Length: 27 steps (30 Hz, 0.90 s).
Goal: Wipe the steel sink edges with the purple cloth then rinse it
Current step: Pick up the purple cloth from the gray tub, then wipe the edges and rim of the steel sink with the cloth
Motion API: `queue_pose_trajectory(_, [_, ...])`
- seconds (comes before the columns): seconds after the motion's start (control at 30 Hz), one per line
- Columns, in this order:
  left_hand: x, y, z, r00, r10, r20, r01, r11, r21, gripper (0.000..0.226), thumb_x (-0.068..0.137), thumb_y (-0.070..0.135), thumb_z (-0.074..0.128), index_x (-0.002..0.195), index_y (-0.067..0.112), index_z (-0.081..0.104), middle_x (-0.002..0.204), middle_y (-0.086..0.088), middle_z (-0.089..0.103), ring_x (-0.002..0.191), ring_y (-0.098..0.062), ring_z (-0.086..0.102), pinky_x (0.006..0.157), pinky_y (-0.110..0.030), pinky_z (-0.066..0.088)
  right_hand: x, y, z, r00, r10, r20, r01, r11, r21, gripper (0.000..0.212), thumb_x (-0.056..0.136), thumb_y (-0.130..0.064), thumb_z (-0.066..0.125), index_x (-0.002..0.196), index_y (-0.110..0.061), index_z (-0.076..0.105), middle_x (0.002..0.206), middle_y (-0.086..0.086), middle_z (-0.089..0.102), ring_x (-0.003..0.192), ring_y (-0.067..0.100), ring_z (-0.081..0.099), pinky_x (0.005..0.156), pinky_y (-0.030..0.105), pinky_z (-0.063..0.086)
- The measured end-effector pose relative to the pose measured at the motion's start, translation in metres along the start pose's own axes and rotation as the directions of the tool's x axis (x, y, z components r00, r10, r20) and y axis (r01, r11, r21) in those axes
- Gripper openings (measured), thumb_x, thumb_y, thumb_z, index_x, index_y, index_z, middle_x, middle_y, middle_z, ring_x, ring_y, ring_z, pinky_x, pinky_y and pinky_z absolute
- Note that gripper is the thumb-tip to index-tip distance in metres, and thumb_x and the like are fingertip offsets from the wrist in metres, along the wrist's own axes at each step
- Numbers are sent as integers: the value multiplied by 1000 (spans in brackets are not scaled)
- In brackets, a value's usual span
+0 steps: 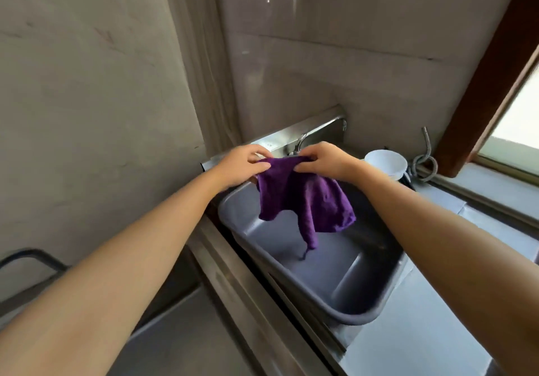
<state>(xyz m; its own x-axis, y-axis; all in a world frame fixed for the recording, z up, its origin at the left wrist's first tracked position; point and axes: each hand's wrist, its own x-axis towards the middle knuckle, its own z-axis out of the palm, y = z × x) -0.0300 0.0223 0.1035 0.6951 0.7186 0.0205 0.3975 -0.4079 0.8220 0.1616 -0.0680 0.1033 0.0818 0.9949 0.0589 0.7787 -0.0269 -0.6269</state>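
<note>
Starting at the left, a dark bar (32, 256) curves in front of a pale wall (87, 84), low down near the frame edge, and it is blurred. Just to the right, the left forearm reaches up and across from the bottom corner. The left hand (243, 165) is pinched shut on the top edge of the cloth (303, 200), thumb and fingertips (262, 165) pressing the purple fabric between them. The cloth hangs from that top edge, stretched between both hands, and drapes down over the basin of the sink (291, 273). One twisted corner trails lowest, near the basin floor; whether it touches the steel cannot be told. The sink's near rim runs diagonally from the left hand down toward the bottom right, with a flat steel ledge alongside it. Behind the hands, a tap (302, 139) rises from the sink's back edge, just under a steel upstand against the tiled wall. The right hand (326, 161) grips the cloth's top edge too, fingers curled over it and closed on the fabric, close beside the left hand. Right of that hand, a white cup (385, 162) stands on the counter beyond the sink. Further right, a coiled metal hose (425, 159) lies beside the cup, near a brown window frame (490, 69) and a pale sill.
</note>
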Motion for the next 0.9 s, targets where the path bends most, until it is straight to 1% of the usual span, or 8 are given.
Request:
queue_pose_trajectory(0.13, [-17,31,-37,993,90,-75,-85,994,69,6,88,10,61,90,15,63,81,-2,66,74,-13,63,66,-21,55,-3,-32,-22,1000,-26,-12,26,999,-29,24,86,-29,64,79,-6,65,68,2,55,64,14,48,59,18,36])
queue_pose_trajectory(0.23, [-27,52,-57,973,120,-200,-112,993,46,13,89,12,59,78,17,58,72,0,63,66,-14,59,61,-20,52,-7,-51,-32,1000,-9,8,10,999,-41,28,86,-37,63,66,-18,59,64,-1,53,59,12,47,57,18,38])
queue_pose_trajectory(0.3, [-33,64,-67,951,164,-261,-139,984,112,13,89,17,59,77,19,57,73,1,62,69,-15,58,70,-30,51,-10,-61,-35,998,-12,62,14,999,-35,22,84,-37,66,85,-15,69,82,8,68,76,21,62,74,30,49])
queue_pose_trajectory(0.37, [-40,76,-76,926,228,-302,-178,967,184,8,90,19,57,83,17,56,74,5,61,67,-9,54,71,-28,45,-14,-71,-36,995,-6,100,12,998,-67,30,81,-32,70,103,-12,68,98,9,71,92,24,65,86,36,51])
queue_pose_trajectory(0.47, [-53,88,-88,878,276,-390,-206,955,212,7,92,19,53,93,14,57,79,6,58,69,-6,51,69,-23,40,-20,-76,-30,979,70,191,-40,987,-157,30,80,-23,70,106,-9,65,94,2,67,87,20,63,81,30,48])
queue_pose_trajectory(0.6, [-75,77,-114,814,172,-555,-104,983,152,14,92,23,52,99,13,60,80,6,58,74,-10,51,69,-23,38,-5,-50,-6,963,145,228,-87,965,-246,50,73,-53,64,98,-9,66,98,9,66,95,30,62,90,42,50])
queue_pose_trajectory(0.73, [-104,42,-136,786,66,-615,0,994,106,19,91,23,55,102,8,62,95,-2,62,88,-14,56,71,-22,40,-9,-78,15,969,134,205,-123,990,-66,25,89,-34,59,84,-10,59,86,6,59,80,23,60,75,35,53])
queue_pose_trajectory(0.9, [-144,0,-156,669,-125,-732,99,992,-80,19,88,23,59,96,6,63,91,-4,62,85,-19,57,77,-32,47,7,-122,32,999,10,-34,-13,997,-77,24,89,-36,59,80,-13,56,85,4,57,81,19,52,67,27,38])
